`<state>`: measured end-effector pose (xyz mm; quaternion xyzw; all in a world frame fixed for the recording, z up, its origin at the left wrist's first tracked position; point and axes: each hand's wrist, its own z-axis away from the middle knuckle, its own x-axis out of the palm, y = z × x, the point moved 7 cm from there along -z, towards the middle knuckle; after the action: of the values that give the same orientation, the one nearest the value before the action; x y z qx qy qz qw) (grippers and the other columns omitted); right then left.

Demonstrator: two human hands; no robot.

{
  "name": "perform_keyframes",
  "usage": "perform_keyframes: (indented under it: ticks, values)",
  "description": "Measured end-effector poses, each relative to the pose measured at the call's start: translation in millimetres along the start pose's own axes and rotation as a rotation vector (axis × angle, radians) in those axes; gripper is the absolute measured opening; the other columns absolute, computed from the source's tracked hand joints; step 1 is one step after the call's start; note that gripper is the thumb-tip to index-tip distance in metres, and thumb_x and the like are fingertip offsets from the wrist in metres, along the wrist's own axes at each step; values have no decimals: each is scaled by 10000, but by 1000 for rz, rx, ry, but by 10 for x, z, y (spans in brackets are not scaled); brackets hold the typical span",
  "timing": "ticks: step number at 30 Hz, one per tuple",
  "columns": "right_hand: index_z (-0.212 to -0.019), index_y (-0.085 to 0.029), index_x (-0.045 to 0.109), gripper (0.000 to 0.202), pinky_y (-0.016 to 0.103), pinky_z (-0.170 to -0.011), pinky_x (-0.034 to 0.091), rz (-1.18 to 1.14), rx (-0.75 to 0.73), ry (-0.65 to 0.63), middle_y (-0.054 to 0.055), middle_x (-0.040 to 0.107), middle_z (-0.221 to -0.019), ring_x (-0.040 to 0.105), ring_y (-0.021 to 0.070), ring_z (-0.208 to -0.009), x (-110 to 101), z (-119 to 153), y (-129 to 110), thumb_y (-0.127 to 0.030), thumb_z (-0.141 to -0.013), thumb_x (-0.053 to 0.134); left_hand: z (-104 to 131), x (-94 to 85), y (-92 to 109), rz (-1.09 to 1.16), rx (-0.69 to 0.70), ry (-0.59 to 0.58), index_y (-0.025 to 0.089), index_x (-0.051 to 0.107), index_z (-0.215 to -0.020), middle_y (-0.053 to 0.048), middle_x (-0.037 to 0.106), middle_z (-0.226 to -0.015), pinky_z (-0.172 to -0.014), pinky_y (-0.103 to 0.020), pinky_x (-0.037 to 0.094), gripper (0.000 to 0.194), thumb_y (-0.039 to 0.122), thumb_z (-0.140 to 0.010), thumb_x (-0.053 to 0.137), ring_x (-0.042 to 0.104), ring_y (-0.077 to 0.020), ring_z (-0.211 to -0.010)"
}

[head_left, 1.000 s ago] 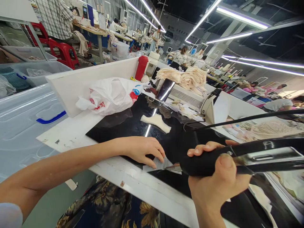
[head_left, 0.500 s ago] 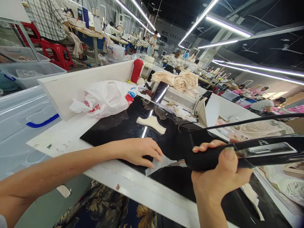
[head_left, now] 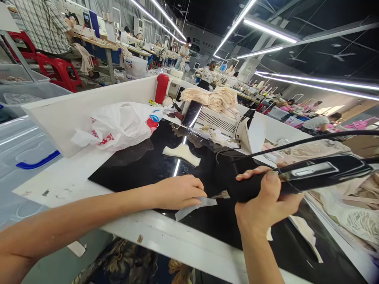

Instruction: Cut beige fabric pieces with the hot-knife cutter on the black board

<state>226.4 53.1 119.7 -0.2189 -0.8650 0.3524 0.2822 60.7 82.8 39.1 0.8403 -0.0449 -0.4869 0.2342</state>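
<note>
In the head view my left hand (head_left: pixel 185 191) has its fingertips closed on a thin translucent strip (head_left: pixel 191 210) at the near edge of the black work surface (head_left: pixel 204 227). My right hand (head_left: pixel 260 209) grips a black corded handheld tool (head_left: pixel 316 173), thumb on top. Its narrow metal tip (head_left: pixel 222 195) points left, close to the strip's right end; I cannot tell whether they touch. Beyond my left hand lies a curved cream fabric piece (head_left: pixel 182 153). Another cream piece (head_left: pixel 304 233) lies to the right of my right wrist.
A white plastic bag (head_left: pixel 118 124) sits at the back left. A phone (head_left: pixel 192 113), a red bottle (head_left: pixel 161 88) and stacked cream fabric (head_left: pixel 213 98) stand along the rear partition. The tool's cable (head_left: pixel 296 146) arches above the right side, over piled fabric (head_left: pixel 340 197).
The strip has moved with my left fingers and looks narrower, no longer spread out beneath the metal tip. My right hand has tilted the tool, showing more of its rear end.
</note>
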Motion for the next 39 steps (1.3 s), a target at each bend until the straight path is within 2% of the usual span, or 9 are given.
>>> perform_keyframes:
  ticks: [5,12,19,25,39]
  values:
    - [-1090,-237,557,348,308,-521,534,11,-7,-1,-76,642,-742,559,131,-528,-65,-7,7,-308,-815,757,26,69,-9,-70,30,-33,167,719,-1231,-103,692,-1178,-971,-345,505,240,281,-1038,631,638,-239,-1075]
    - [-1099,-223,534,380,317,-547,540,15,-24,-7,-75,646,-737,583,136,-525,-78,9,-6,-349,-829,772,75,57,26,-95,45,-34,195,737,-1159,-81,695,-1175,-998,-329,484,182,281,-1037,633,633,-225,-1063]
    - [-1099,-223,546,374,301,-547,540,-61,23,4,-80,653,-737,586,125,-531,-14,24,-4,-347,-830,774,110,57,12,-89,23,-41,217,728,-1206,-91,692,-1207,-1041,-364,492,209,278,-1051,602,637,-238,-1115]
    - [-1157,-235,548,352,293,-566,553,-111,53,-83,-70,666,-786,599,126,-593,121,107,35,-324,-896,767,117,72,-7,-101,-20,-85,210,712,-1261,-93,677,-1256,-1081,-360,475,257,298,-1073,560,624,-241,-1172]
    - [-1153,-236,552,350,289,-565,568,-106,49,-83,-62,661,-808,606,128,-611,127,116,34,-326,-896,772,125,43,4,-112,0,-47,208,722,-1258,-102,684,-1237,-1054,-361,504,255,287,-1058,586,636,-246,-1153]
